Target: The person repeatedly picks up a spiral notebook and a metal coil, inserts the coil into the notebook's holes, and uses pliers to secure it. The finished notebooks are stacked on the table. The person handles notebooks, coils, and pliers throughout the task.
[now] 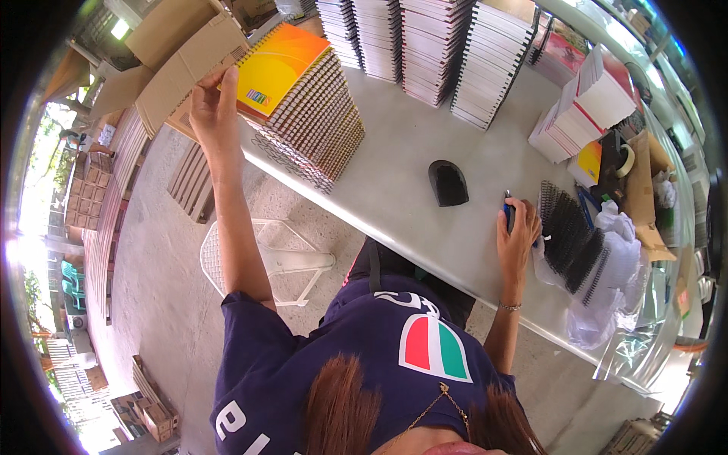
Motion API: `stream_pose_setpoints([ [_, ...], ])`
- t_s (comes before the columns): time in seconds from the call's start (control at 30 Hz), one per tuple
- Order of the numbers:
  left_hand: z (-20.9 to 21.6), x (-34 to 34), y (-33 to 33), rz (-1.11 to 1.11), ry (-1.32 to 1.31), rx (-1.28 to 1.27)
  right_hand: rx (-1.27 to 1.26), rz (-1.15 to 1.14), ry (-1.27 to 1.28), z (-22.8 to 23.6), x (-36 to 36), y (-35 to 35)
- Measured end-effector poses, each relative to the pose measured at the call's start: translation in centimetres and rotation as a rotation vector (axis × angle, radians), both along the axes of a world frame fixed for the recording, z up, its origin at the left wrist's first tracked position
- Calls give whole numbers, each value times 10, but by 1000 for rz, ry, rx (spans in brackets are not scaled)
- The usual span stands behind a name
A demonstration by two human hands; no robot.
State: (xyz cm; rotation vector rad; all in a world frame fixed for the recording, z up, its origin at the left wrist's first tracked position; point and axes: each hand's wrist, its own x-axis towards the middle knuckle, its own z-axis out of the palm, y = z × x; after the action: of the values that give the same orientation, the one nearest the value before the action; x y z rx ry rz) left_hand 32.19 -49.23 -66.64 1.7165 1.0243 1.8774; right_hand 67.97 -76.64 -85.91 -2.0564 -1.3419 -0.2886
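At the far left of the table stands a tall stack of spiral notebooks point(322, 125), topped by a yellow and orange notebook point(282, 67). My left hand point(215, 106) is closed at that top notebook's left corner, thumb and fingers at its coil edge. On the right, my right hand point(520, 231) rests low over the table, wrapped round blue-handled pliers point(509, 211); their metal tip points away from me and the palm hides most of the handles. Between the hands lies a flat black pad point(448, 183) with one rounded end. Loose black binding coils point(565, 239) lie just right of my right hand.
Tall stacks of coil-bound books point(493, 64) line the table's far side. White book blocks point(584, 106), a tape roll point(625, 161), an open carton point(648, 193) and crumpled plastic point(607, 303) crowd the right. A cardboard box point(193, 72) and white stool point(277, 258) stand left.
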Motion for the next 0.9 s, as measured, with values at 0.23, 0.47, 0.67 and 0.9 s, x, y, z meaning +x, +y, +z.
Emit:
stream_pose_setpoints([
  [0.23,-19,-7,4,-137,-159,-220,39,40,133,14,2,-5],
  [0.47,-28,-15,-4,-78,-223,-393,85,34,120,37,35,-18],
  [0.67,-48,-30,4,-139,-56,-366,265,-101,36,63,95,-29],
  [0.9,-8,-26,-46,378,135,151,520,-425,-17,83,250,4],
])
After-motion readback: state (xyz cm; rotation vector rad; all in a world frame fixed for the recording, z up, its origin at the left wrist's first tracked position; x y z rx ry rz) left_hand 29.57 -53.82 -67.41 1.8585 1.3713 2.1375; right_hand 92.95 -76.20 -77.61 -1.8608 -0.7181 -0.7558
